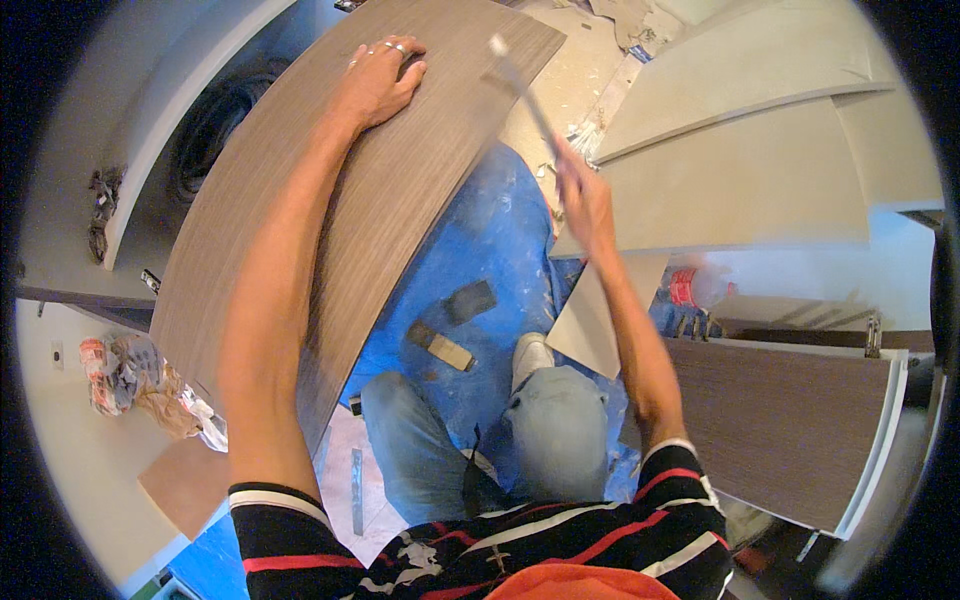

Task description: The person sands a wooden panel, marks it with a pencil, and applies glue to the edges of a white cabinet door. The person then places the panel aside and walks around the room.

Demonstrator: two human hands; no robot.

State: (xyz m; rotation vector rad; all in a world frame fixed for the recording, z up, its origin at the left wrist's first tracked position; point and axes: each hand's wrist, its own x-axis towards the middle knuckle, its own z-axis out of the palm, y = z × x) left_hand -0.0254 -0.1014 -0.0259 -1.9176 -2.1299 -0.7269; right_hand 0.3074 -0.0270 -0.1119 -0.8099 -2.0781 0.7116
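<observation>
A long brown wood-grain panel [400, 190] slants across from the lower left to the top middle. My left hand [378, 85] rests on its face near the far end, a ring on one finger and the fingers slightly bent. To the right of the panel, my right hand [585, 200] is closed around a slim grey tool [528, 95] with a pale tip. Motion blurs the tool, so its exact kind cannot be made out. Its tip is over or beside the panel's right edge; I cannot tell whether they touch.
Blue sheeting [490, 230] covers the floor, with a small block [450, 352] and a dark pad [470, 300] on it. Pale boards [740, 170] lean at right, above a plastic bottle [700, 288]. A brown hinged panel [780, 420] is at lower right. Cables [215, 125] hang at left.
</observation>
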